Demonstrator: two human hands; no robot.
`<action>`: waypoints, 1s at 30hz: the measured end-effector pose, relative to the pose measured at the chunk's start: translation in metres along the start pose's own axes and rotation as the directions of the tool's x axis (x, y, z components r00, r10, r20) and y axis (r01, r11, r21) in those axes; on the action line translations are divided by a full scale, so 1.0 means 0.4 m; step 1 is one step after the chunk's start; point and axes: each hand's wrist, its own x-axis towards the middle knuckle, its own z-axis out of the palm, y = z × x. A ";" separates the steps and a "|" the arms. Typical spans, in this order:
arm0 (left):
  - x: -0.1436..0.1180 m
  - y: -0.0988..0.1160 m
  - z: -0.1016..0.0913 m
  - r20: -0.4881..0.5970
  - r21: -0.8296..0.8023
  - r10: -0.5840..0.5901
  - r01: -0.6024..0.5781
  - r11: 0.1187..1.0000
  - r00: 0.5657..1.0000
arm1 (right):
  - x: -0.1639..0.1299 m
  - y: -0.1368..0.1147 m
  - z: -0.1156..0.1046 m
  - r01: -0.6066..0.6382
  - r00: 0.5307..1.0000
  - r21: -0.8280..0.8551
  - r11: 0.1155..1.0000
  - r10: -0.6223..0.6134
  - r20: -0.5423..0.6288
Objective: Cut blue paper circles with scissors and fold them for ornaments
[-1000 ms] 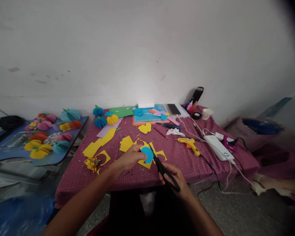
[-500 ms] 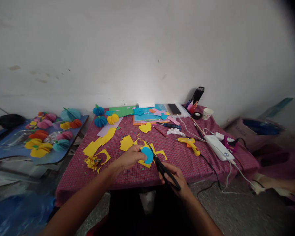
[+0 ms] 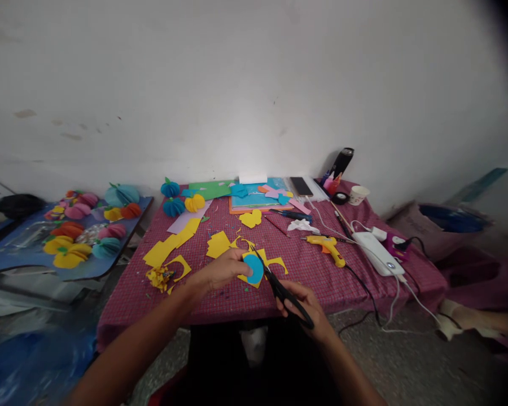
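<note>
paper: round blue paper disc on yellow card [image 3: 254,267] sitting at near table edge | left hand [image 3: 224,269] pinching it closed | right hand [image 3: 301,304] gripping black scissors [image 3: 279,288], blades touching disc rim | risk: card twisting, cut straying into blue | yellow glue gun [image 3: 329,248] lying well apart

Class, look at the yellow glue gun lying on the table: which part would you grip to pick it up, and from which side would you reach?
Grip the glue gun by its handle, the thick part angling toward the table's near edge. Reach from the near-right side, since its nozzle points left and its cord trails off that way.
</note>
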 end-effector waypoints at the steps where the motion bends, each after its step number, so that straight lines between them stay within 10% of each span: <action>1: 0.000 0.001 0.000 0.010 -0.003 0.000 0.001 1.000 1.000 | 0.001 0.000 0.001 -0.002 1.000 0.012 1.000 0.002 0.003; 21: -0.003 0.005 -0.009 0.044 -0.005 -0.033 0.033 0.999 0.998 | 0.001 -0.004 0.003 -0.019 0.999 -0.003 1.000 0.019 0.033; 30: -0.005 -0.025 0.037 -0.206 -0.203 0.096 -0.138 0.969 0.974 | 0.006 0.032 0.023 0.047 0.999 0.137 0.989 -0.049 0.007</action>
